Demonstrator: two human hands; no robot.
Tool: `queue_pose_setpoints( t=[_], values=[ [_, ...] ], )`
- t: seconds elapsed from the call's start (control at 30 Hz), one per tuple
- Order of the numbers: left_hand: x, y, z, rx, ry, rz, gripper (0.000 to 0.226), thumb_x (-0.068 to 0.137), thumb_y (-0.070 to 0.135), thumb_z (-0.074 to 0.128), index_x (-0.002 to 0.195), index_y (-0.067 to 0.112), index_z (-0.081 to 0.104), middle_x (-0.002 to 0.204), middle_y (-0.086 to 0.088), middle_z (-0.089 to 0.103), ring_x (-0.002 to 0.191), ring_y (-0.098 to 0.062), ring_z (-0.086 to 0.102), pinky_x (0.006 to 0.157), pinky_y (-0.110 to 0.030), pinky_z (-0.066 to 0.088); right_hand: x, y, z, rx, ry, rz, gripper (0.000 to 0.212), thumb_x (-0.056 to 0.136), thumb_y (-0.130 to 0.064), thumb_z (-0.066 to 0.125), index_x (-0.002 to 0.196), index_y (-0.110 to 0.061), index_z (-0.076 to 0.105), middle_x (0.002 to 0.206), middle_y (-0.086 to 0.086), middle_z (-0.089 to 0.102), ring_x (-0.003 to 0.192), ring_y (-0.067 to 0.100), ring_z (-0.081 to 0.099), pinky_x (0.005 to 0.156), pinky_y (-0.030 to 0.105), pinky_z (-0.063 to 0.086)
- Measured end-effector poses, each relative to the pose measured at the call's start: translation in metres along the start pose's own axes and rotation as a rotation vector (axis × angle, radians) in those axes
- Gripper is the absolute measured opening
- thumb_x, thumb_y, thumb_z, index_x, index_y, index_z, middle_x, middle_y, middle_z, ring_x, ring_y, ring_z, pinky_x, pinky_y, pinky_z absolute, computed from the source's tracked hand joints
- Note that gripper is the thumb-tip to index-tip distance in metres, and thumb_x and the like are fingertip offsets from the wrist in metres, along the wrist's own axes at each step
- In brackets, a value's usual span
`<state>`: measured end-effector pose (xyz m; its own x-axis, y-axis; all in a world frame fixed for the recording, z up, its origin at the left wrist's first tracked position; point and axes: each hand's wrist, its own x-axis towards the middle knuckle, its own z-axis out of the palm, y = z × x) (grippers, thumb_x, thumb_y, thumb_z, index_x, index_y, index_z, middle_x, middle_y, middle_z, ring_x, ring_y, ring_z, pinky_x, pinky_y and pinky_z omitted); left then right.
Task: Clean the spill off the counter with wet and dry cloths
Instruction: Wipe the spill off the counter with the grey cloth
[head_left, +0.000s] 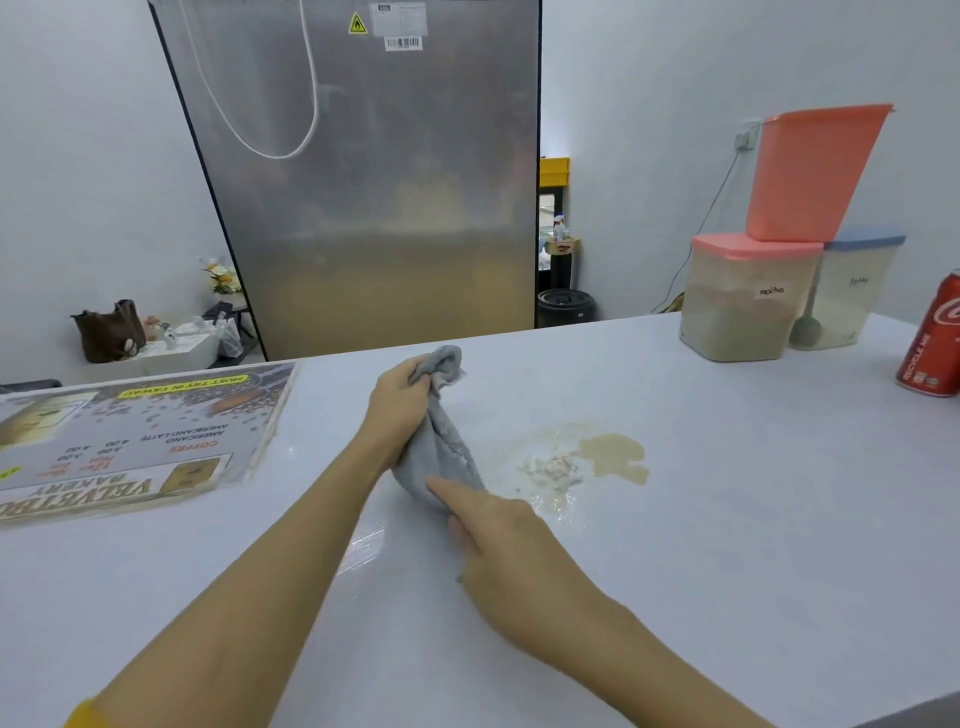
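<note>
A grey cloth (441, 447) stands bunched on the white counter (727, 519), just left of the spill. My left hand (397, 410) grips the cloth near its upper end. My right hand (498, 530) holds the cloth's lower end, with a finger stretched along it. The spill (613, 454) is a beige puddle with a heap of white crumbly powder (553, 470) and a wet smear beside it, right of the cloth.
A laminated menu sheet (140, 436) lies at the left of the counter. Powder tubs with pink lids (743, 306) and a blue-lidded tub (852, 296) stand at the back right. A red drink can (935, 338) stands at the right edge. A steel fridge (374, 171) rises behind the counter.
</note>
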<state>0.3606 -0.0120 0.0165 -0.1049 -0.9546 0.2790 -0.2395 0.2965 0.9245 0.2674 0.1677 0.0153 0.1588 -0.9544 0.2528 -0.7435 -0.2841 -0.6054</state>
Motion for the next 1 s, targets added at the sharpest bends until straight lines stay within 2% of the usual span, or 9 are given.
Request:
queue_pose_setpoints(
  t=[0.1,0.2,0.3,0.33,0.47,0.67,0.8,0.93,1.0],
  values=[
    [-0.013,-0.010,-0.038,0.198,-0.010,-0.036,0.031,0.089,0.006,0.042,0.084,0.027,0.063,0.081,0.002,0.064,0.094,-0.020,0.059,0.090,-0.031,0.044,0.000,-0.026,0.025,-0.068,-0.148,-0.062,0.046,0.082,0.008,0.037,0.124,-0.010,0.043,0.114,0.016,0.055,0.100,0.033,0.048,0.084,0.037,0.041],
    [-0.036,-0.035,-0.042,0.439,-0.066,-0.086,0.022,0.094,0.014,0.041,0.094,0.021,0.062,0.090,0.002,0.066,0.098,-0.021,0.057,0.081,-0.025,0.040,-0.004,-0.020,0.060,-0.228,-0.273,-0.070,0.055,0.083,-0.007,0.057,0.136,-0.007,0.042,0.136,0.016,0.047,0.132,0.030,0.037,0.112,0.037,0.022],
    [-0.031,-0.041,-0.023,0.525,-0.079,-0.015,0.022,0.098,0.020,0.040,0.099,0.004,0.056,0.104,-0.005,0.061,0.105,-0.027,0.052,0.085,-0.031,0.036,-0.010,-0.002,0.072,-0.344,-0.025,-0.060,0.052,0.047,-0.053,0.076,0.091,-0.025,0.077,0.095,-0.010,0.073,0.096,0.006,0.068,0.092,0.022,0.047],
    [-0.025,-0.042,-0.014,0.547,-0.102,0.004,0.021,0.098,0.020,0.038,0.093,0.006,0.053,0.102,-0.006,0.060,0.106,-0.028,0.051,0.085,-0.033,0.036,-0.011,0.006,0.077,-0.354,0.038,-0.092,0.038,0.065,-0.058,0.061,0.081,-0.028,0.078,0.086,-0.014,0.073,0.086,0.002,0.070,0.089,0.021,0.047],
    [-0.002,-0.046,0.037,0.630,-0.201,0.052,0.029,0.099,0.024,0.034,0.097,0.001,0.052,0.105,-0.016,0.058,0.106,-0.031,0.048,0.094,-0.037,0.036,-0.016,0.033,0.080,-0.480,0.193,0.044,0.066,0.095,-0.008,-0.004,0.102,-0.016,0.062,0.084,-0.007,0.075,0.082,0.008,0.072,0.109,0.027,0.015],
    [0.017,-0.025,0.097,0.582,-0.412,0.153,0.020,0.099,0.020,0.034,0.086,0.014,0.048,0.093,-0.010,0.056,0.102,-0.028,0.048,0.103,-0.035,0.031,-0.006,0.057,0.070,-0.515,0.477,0.093,0.052,0.095,-0.003,-0.002,0.145,0.000,0.013,0.086,-0.004,0.075,0.083,0.010,0.072,0.114,0.029,0.008],
    [0.021,-0.007,0.118,0.493,-0.647,0.171,0.020,0.096,0.023,0.037,0.096,0.008,0.051,0.094,-0.001,0.055,0.108,-0.019,0.047,0.102,-0.035,0.032,-0.005,0.064,0.066,-0.518,0.525,0.160,0.065,0.097,0.002,0.003,0.108,-0.005,0.066,0.077,-0.002,0.075,0.074,0.011,0.072,0.115,0.025,0.005],
    [0.018,-0.001,0.129,0.406,-0.768,0.105,0.028,0.100,0.039,0.034,0.116,0.028,0.054,0.125,0.015,0.050,0.126,0.005,0.029,0.103,-0.023,0.021,0.002,0.079,0.072,-0.572,0.688,0.080,0.052,0.096,-0.001,0.002,0.147,0.003,0.008,0.081,-0.004,0.075,0.079,0.010,0.072,0.115,0.027,0.007],
    [0.019,0.000,0.133,0.380,-0.788,0.099,0.038,0.101,0.037,0.034,0.136,0.029,0.047,0.141,0.019,0.038,0.135,0.005,0.022,0.113,-0.022,0.012,0.001,0.084,0.073,-0.581,0.660,0.089,0.054,0.095,-0.003,0.000,0.144,-0.002,0.022,0.082,-0.006,0.075,0.080,0.008,0.072,0.115,0.027,0.007]
  ],
)
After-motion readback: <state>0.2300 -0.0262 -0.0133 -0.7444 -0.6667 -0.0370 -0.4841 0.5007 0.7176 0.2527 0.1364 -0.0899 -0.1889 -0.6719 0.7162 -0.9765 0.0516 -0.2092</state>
